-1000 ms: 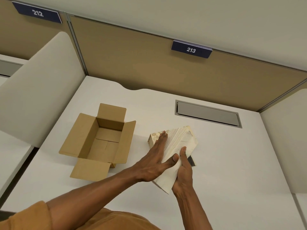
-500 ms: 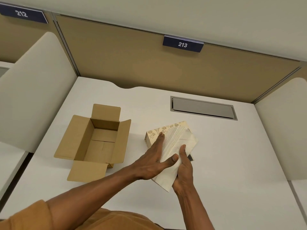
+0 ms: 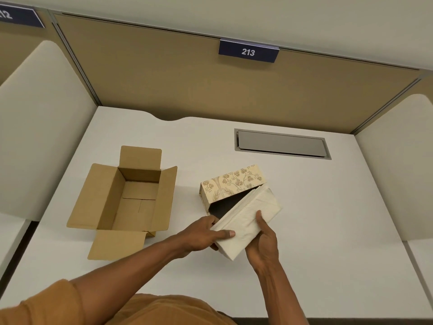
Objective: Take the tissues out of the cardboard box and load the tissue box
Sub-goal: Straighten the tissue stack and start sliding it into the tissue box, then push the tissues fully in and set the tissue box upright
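Tissue stack going into tissue box, both hands on it.
1 cardboard box (image 3: 131, 198), 1 tissue box (image 3: 230, 185), 1 tissue stack (image 3: 248, 219): far end in box mouth, L hand (image 3: 201, 235) + R hand (image 3: 263, 242) clamp near end. Vs 0.5 s ago: L hand off top, dark opening shows.

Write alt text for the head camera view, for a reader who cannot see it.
Both hands, left hand and right hand, grip a stack of white tissues, its far end angled into the open floral tissue box on a white desk. An open cardboard box, nothing visible inside, sits to the left.
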Motion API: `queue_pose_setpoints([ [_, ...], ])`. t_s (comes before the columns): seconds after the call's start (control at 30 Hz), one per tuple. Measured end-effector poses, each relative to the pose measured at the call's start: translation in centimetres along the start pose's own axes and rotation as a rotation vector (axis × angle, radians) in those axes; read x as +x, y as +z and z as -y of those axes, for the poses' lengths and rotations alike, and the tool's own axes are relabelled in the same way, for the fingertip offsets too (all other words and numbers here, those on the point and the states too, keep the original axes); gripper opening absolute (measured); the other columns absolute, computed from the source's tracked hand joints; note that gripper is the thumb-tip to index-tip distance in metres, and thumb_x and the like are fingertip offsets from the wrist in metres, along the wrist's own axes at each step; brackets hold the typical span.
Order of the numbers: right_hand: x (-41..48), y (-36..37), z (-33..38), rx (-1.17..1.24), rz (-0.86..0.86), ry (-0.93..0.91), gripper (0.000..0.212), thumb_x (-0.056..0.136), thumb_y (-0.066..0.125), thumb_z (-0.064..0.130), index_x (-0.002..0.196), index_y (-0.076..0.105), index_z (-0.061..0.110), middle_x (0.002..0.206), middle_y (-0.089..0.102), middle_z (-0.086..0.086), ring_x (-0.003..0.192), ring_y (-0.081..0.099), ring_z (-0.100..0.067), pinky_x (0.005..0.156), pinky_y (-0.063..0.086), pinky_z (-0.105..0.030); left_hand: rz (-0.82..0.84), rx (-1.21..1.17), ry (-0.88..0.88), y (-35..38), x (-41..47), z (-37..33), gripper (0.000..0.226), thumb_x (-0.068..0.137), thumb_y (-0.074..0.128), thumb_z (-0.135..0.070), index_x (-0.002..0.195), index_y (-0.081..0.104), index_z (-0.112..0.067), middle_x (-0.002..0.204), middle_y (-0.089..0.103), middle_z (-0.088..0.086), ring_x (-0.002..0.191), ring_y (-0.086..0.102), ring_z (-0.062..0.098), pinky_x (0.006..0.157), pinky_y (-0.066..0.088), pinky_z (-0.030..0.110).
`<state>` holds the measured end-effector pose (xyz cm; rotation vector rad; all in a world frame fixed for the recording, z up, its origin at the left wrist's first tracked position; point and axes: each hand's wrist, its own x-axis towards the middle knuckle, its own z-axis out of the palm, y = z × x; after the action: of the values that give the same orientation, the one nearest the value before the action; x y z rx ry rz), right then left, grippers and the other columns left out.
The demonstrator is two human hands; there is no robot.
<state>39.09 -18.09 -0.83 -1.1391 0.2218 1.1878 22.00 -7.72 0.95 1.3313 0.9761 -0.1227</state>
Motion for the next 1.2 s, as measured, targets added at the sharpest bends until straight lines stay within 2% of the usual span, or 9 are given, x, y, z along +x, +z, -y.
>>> queue_pose_setpoints([
  [0.2,1.9,-2.9,0.0,-0.074,-0.064,0.075,0.045,0.098,0.073,0.01,0.142,0.063,0.006,0.146,0.067,-0.026,0.133,0.065,-0.044,0.112,0.052,-0.067,-0.01,-0.077,-0.075,-0.4,2.5,0.4,0.055,0.092,0.081,-0.047,0.122,0.06,-0.007,0.119,0.072,0.005,0.11,0.073,0.021,0.091,0.066,0.034],
  [0.4,4.0,-3.5,-0.3,-0.054,-0.118,0.109,0.034,0.099,0.072,0.007,0.132,0.066,0.016,0.135,0.073,-0.018,0.12,0.069,-0.037,0.094,0.061,-0.057,-0.093,-0.077,-0.187,-0.8,4.3,0.6,0.054,0.09,0.081,-0.053,0.119,0.059,-0.012,0.122,0.07,0.005,0.109,0.073,0.021,0.091,0.067,0.035],
  [0.47,5.1,-3.4,-0.4,-0.061,-0.138,0.112,0.039,0.098,0.073,0.007,0.135,0.065,0.016,0.135,0.073,-0.016,0.12,0.069,-0.037,0.093,0.06,-0.057,-0.141,0.031,-0.228,-1.0,4.4,0.5,0.055,0.09,0.078,-0.058,0.118,0.057,-0.017,0.125,0.068,0.003,0.108,0.073,0.021,0.088,0.066,0.034],
  [0.6,6.9,-3.2,-0.2,-0.074,-0.174,0.103,0.048,0.096,0.074,0.001,0.14,0.06,0.015,0.135,0.072,-0.016,0.116,0.071,-0.035,0.084,0.064,-0.054,-0.281,0.538,-0.239,-1.7,4.7,-0.3,0.068,0.092,0.072,-0.065,0.136,0.053,-0.018,0.134,0.068,0.004,0.117,0.068,0.024,0.087,0.057,0.035],
  [0.7,8.1,-3.1,-0.2,-0.085,-0.188,0.11,0.048,0.096,0.074,0.0,0.139,0.059,0.015,0.129,0.073,-0.016,0.11,0.072,-0.033,0.07,0.067,-0.048,-0.368,0.752,-0.17,-2.1,4.9,-1.5,0.058,0.096,0.065,-0.064,0.131,0.059,-0.019,0.13,0.072,0.003,0.112,0.071,0.025,0.087,0.06,0.036],
  [0.83,9.2,-3.1,-0.4,-0.097,-0.203,0.116,0.051,0.093,0.078,0.001,0.14,0.06,0.012,0.134,0.071,-0.018,0.114,0.071,-0.035,0.074,0.068,-0.051,-0.514,0.886,0.07,-2.2,4.7,-3.3,0.039,0.101,0.062,-0.054,0.112,0.066,-0.017,0.117,0.076,0.001,0.097,0.072,0.023,0.077,0.059,0.035],
  [1.0,9.8,-2.9,-0.6,-0.088,-0.215,0.119,0.049,0.091,0.081,0.001,0.135,0.064,0.01,0.132,0.075,-0.018,0.115,0.073,-0.034,0.074,0.068,-0.05,-0.619,1.01,0.326,-2.9,6.3,-3.9,0.046,0.09,0.077,-0.043,0.12,0.067,-0.009,0.119,0.068,0.009,0.106,0.065,0.031,0.077,0.056,0.042],
  [1.1,10.0,-2.7,-0.6,-0.092,-0.222,0.117,0.047,0.089,0.083,0.0,0.131,0.065,0.01,0.13,0.075,-0.017,0.113,0.073,-0.034,0.07,0.069,-0.048,-0.532,1.073,0.292,-3.5,7.5,-3.6,0.08,0.083,0.082,-0.047,0.143,0.056,-0.002,0.15,0.056,0.021,0.134,0.057,0.041,0.105,0.053,0.049],
  [1.2,10.2,-2.5,-0.6,-0.095,-0.223,0.116,0.047,0.088,0.084,-0.001,0.13,0.066,0.01,0.131,0.075,-0.018,0.114,0.073,-0.034,0.075,0.069,-0.05,-0.465,1.08,0.214,-3.8,8.3,-3.1,0.101,0.088,0.075,-0.053,0.161,0.031,0.0,0.172,0.029,0.026,0.16,0.03,0.041,0.133,0.025,0.051],
])
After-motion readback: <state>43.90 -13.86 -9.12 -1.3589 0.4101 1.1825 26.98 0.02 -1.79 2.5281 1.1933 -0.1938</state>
